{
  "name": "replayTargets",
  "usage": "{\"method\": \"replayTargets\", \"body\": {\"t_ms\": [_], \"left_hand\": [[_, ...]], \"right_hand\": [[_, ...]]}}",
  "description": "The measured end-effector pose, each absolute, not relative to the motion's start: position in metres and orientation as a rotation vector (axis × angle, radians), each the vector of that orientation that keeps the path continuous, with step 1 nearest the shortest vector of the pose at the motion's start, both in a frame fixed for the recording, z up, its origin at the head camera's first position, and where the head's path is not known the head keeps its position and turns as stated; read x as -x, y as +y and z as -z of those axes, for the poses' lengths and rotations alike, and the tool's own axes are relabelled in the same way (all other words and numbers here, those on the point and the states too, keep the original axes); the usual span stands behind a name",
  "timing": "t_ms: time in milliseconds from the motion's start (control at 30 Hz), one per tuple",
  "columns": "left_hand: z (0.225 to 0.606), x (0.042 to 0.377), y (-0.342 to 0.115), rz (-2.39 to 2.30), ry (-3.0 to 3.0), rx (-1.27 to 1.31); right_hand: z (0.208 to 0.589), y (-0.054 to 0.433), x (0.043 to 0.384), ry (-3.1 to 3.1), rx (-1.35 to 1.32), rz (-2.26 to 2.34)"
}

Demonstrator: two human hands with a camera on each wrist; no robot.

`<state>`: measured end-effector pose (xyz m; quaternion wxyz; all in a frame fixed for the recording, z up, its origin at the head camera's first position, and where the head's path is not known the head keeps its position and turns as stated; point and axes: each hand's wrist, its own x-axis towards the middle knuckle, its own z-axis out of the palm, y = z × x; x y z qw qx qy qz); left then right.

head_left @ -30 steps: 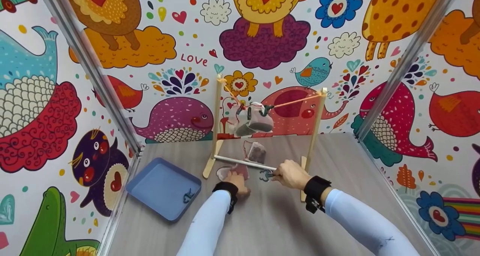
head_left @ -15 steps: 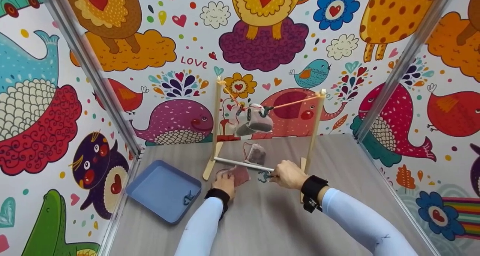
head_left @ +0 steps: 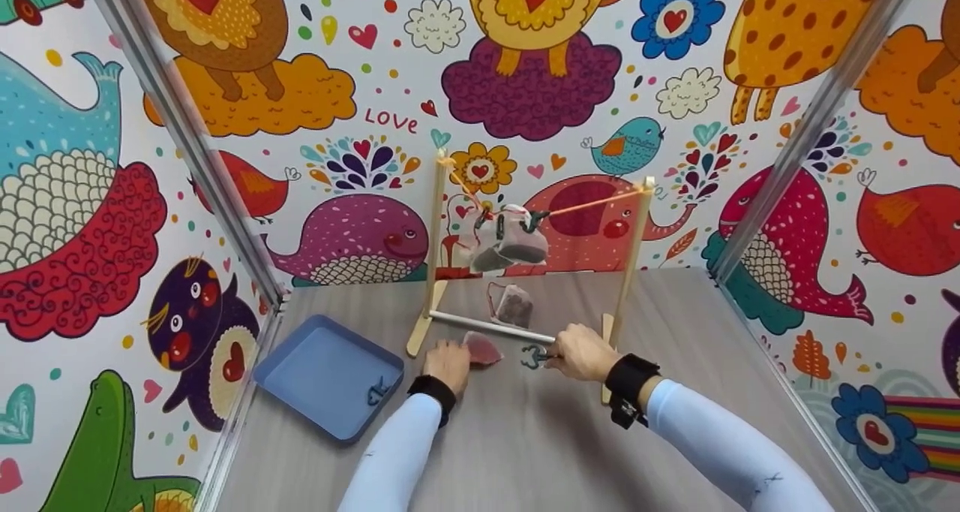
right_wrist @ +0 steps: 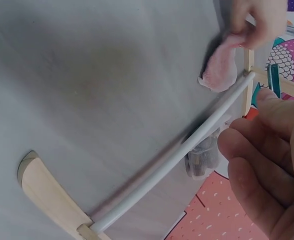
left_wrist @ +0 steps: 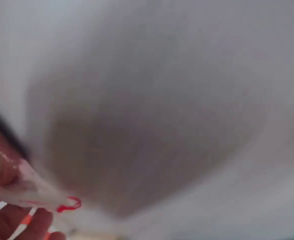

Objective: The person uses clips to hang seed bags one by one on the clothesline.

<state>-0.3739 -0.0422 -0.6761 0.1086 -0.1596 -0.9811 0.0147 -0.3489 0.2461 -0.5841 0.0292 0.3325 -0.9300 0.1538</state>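
Note:
Near the left end of the white rod, my left hand (head_left: 448, 367) pinches one end of a small pink drawstring sachet (head_left: 482, 349). The sachet's pale gathered neck and red string (left_wrist: 69, 204) show between my fingers in the left wrist view. From the right wrist camera, the sachet (right_wrist: 219, 67) hangs slanting from that hand, close to the tabletop. My right hand (head_left: 583, 353) pinches a dark green clip (head_left: 534, 356) just in front of the rod. Only a narrow part of this clip (right_wrist: 273, 80) shows beyond my thumb in the right wrist view.
A wooden stand with a white rod (head_left: 491, 325) carries an orange cord (head_left: 592, 202), where several pale sachets (head_left: 517, 243) hang by dark clips. Behind the rod sits another sachet (head_left: 514, 306). At left lies a blue tray (head_left: 319, 384) with a dark clip (head_left: 377, 390) inside.
My left hand has shifted left from over the pink sachet to its left end and now pinches it there. The right hand stays almost in place with the clip.

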Motion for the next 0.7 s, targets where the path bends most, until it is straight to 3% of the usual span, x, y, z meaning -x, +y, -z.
{"method": "replayTargets", "body": {"t_ms": [200, 400, 700], "left_hand": [[0.610, 0.385, -0.027, 0.098, -2.795, 0.801], [0.532, 0.385, -0.001, -0.048, -2.580, 1.081], [0.432, 0.382, 0.040, 0.059, -2.258, 1.064]], "right_hand": [[0.590, 0.247, 0.349, -2.877, -1.013, -0.455], [0.595, 0.245, 0.348, -2.872, -1.031, -0.446], [0.601, 0.258, 0.348, -2.848, -1.091, -0.330]]}}
